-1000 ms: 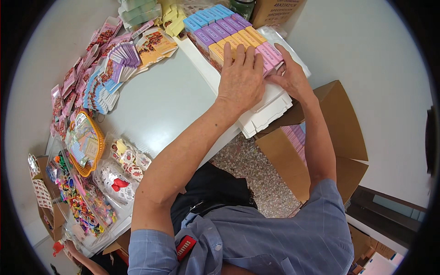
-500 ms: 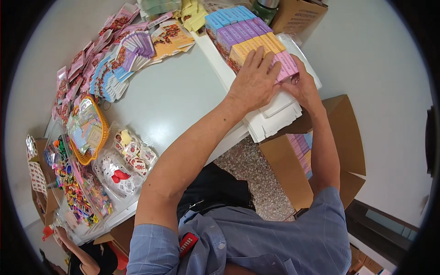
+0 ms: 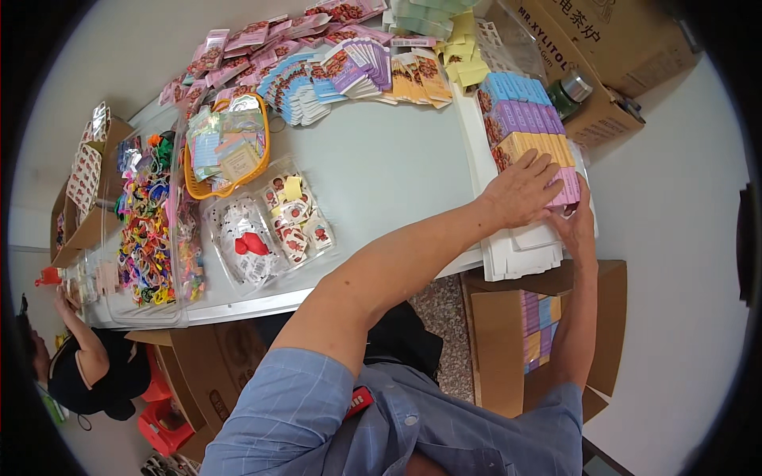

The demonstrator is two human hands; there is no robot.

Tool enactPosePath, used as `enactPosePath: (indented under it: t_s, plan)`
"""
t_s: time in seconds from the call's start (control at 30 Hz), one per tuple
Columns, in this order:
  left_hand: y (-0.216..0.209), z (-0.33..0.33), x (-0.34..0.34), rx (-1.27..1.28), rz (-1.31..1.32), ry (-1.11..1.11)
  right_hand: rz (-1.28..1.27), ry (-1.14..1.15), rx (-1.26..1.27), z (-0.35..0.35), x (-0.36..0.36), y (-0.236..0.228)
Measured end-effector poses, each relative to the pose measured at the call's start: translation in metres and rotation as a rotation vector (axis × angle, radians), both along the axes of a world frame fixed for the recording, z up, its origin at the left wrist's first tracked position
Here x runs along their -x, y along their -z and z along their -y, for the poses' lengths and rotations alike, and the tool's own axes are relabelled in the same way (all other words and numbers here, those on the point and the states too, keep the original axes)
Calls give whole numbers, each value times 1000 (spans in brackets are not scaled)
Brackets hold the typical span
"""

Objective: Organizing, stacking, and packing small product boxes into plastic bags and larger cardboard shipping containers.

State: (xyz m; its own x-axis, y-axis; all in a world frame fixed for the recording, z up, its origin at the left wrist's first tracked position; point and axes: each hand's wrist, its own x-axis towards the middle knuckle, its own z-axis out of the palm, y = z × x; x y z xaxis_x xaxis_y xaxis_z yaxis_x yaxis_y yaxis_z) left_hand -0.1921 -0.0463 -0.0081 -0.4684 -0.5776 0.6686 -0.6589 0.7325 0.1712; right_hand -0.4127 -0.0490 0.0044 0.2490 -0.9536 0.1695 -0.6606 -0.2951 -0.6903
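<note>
A block of small cartons (image 3: 530, 119) in blue, purple, yellow and pink rows stands at the right end of the table, on a pile of white sheets (image 3: 520, 260). My left hand (image 3: 524, 192) rests over the yellow and pink rows, fingers stretched and slightly apart. At the near right corner, my right hand (image 3: 577, 228) curls its thumb and fingers round the end of the pink cartons (image 3: 565, 187). The undersides of its fingertips are partly hidden. Below my right forearm, an open cardboard box (image 3: 498, 341) holds more cartons in the same colours.
Fanned printed packets (image 3: 298, 89) and pink packets (image 3: 238, 49) lie along the far side. Nearer left are a yellow basket (image 3: 258, 170), bags of stickers (image 3: 295, 218) and a tub of colourful bands (image 3: 147, 230). A co-worker (image 3: 95, 357) sits at far left. A green flask (image 3: 567, 91) stands behind the cartons.
The view has swung left, so the table sits further right in it and more of the co-worker shows. Both hands stay at the near end of the carton block.
</note>
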Motion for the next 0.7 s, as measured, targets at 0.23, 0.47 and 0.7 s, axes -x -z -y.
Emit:
enactPosePath:
  t_s: [0.23,0.47,0.7]
  plan:
    - [1,2,5,-12,10,-5,84,-44,58,3,3,5]
    - [3,1,3,-40,-4,2,29,-3,-3,0,-1,2]
    - [5,1,6,-45,-25,42,61,-62,81,6,9,13]
